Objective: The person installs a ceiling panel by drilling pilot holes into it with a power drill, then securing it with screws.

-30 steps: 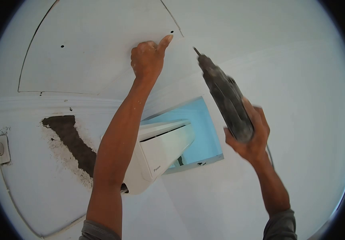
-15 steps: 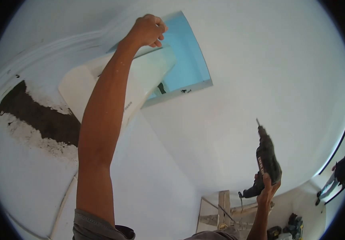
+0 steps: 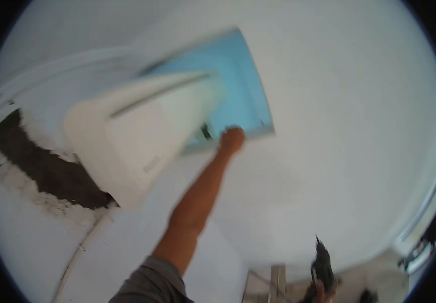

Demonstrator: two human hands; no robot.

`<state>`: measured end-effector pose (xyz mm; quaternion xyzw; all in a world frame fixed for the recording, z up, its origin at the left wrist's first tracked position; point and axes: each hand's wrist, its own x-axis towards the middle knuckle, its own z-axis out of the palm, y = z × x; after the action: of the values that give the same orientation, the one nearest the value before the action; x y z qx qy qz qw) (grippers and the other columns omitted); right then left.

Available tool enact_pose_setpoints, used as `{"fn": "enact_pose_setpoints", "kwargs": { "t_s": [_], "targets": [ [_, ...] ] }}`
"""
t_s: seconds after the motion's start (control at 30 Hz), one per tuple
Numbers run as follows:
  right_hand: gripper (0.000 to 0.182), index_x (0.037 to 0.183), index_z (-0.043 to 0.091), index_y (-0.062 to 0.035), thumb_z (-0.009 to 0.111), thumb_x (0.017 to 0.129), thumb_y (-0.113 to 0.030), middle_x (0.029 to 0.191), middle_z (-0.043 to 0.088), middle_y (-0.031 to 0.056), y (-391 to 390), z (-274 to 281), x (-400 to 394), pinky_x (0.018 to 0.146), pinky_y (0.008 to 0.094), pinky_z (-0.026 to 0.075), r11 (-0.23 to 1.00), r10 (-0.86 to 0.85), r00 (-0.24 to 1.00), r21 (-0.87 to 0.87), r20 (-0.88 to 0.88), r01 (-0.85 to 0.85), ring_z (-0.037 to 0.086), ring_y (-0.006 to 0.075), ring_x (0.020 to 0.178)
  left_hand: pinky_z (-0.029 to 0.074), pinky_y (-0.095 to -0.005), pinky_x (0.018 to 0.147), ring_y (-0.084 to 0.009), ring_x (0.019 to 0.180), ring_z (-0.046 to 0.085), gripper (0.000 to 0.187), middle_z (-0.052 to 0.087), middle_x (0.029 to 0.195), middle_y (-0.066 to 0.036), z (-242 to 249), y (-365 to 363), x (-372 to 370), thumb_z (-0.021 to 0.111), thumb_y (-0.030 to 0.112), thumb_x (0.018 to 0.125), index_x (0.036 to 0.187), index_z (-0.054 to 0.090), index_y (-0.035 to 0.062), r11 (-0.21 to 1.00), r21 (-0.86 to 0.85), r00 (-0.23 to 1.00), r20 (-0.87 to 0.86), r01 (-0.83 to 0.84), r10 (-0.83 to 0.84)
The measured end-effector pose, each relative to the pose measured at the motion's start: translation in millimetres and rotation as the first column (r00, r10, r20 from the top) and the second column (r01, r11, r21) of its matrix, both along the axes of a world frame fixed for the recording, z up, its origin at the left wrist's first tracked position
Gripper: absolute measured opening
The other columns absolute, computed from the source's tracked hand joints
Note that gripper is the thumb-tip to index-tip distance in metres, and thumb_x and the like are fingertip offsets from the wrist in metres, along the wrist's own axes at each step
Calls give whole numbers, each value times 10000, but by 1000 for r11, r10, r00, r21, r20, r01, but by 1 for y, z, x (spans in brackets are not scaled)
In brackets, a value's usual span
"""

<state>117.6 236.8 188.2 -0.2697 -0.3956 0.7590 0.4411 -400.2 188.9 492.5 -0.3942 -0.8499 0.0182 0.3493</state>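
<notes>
My left hand (image 3: 233, 140) reaches up to the lower edge of a light-blue recess (image 3: 251, 91) in the white surface. Its fingers look curled closed, though motion blurs them, and anything inside them is hidden. A small dark item (image 3: 206, 132) lies on that edge, left of the hand. Low on the right, my right hand (image 3: 321, 294) grips a black power drill (image 3: 322, 265), its bit pointing up. A white air conditioner unit (image 3: 142, 136) juts out of the recess, left of my left hand, with a dark slot along it.
Left of the unit, a broken patch (image 3: 41, 166) bares dark material behind the plaster. A thin pipe or cable (image 3: 74, 260) runs down below it. Wooden boards (image 3: 277, 283) stand at the bottom, and a person (image 3: 432, 230) is partly visible at the far right.
My left hand has come down and right from the unit's top to the recess's lower edge. The drill in my right hand sits lower in view. The view has shifted and blurred.
</notes>
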Motion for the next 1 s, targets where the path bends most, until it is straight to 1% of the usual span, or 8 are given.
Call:
{"fn": "enact_pose_setpoints", "kwargs": {
  "t_s": [0.17, 0.37, 0.43, 0.5, 0.6, 0.63, 0.77, 1.0],
  "targets": [
    [783, 1356, 319, -36, 752, 748, -270, 1064, 578, 196, 13, 85, -159, 647, 416, 580, 970, 238, 942, 104, -238, -219, 635, 283, 684, 516, -475, 785, -365, 901, 644, 196, 669, 905, -203, 20, -3, 42, 514, 120, 846, 898, 660, -1, 985, 146, 959, 280, -92, 48],
    [761, 1326, 370, -24, 763, 739, -306, 1067, 587, 200, 4, 115, -169, 676, 437, 575, 925, 376, 918, 102, -128, -365, 639, 299, 726, 525, -371, 575, -288, 645, 658, 175, 671, 775, -153, 0, -8, 123, 638, 172, 824, 804, 565, 14, 746, 612, 912, 98, 260, -398],
    [755, 1316, 387, -20, 767, 735, -317, 1068, 591, 202, -5, 123, -168, 686, 444, 574, 900, 433, 899, 92, -69, -426, 641, 304, 741, 517, -331, 553, -206, 625, 646, 161, 656, 769, -110, -4, -32, 206, 641, 152, 841, 825, 542, 27, 521, 853, 456, 466, -4, -758],
    [750, 1307, 404, -16, 771, 732, -329, 1069, 594, 203, -10, 131, -166, 696, 451, 572, 885, 463, 886, 75, -29, -460, 642, 309, 755, 537, -301, 670, -190, 730, 637, 169, 636, 864, -135, -44, -54, 242, 613, 147, 903, 893, 518, 7, 382, 905, 4, 389, -188, -921],
    [743, 1292, 430, -10, 777, 728, -347, 1071, 598, 205, -21, 142, -166, 711, 462, 570, 861, 507, 862, 39, 10, -507, 645, 317, 776, 538, -354, 885, -225, 949, 640, 171, 628, 992, -155, -87, -106, 313, 615, 124, 909, 918, 520, -18, 349, 874, -226, 284, -339, -932],
    [741, 1287, 438, -8, 779, 726, -353, 1072, 600, 206, -29, 145, -167, 716, 466, 569, 846, 532, 846, 21, 21, -533, 645, 319, 783, 533, -375, 904, -263, 986, 645, 177, 628, 1016, -161, -83, -131, 332, 625, 87, 905, 983, 551, -54, 474, 795, -203, 428, -377, -880],
    [734, 1267, 472, 0, 786, 720, -376, 1074, 606, 209, -67, 141, -160, 735, 480, 566, 757, 653, 751, -83, 99, -648, 648, 330, 812, 572, -357, 721, -224, 866, 679, 233, 657, 922, -104, -49, -199, 407, 731, 185, 842, 965, 582, 55, 304, 909, 95, 342, -284, -935],
    [729, 1232, 532, 14, 800, 709, -417, 1077, 617, 214, -121, 109, -105, 769, 505, 561, 558, 829, 493, -358, 262, -748, 654, 348, 862, 576, -403, 830, -323, 950, 667, 170, 656, 940, -180, 32, -283, 432, 626, -8, 874, 1030, 598, -71, -37, 990, 654, 63, -138, -754]
  ]
}}
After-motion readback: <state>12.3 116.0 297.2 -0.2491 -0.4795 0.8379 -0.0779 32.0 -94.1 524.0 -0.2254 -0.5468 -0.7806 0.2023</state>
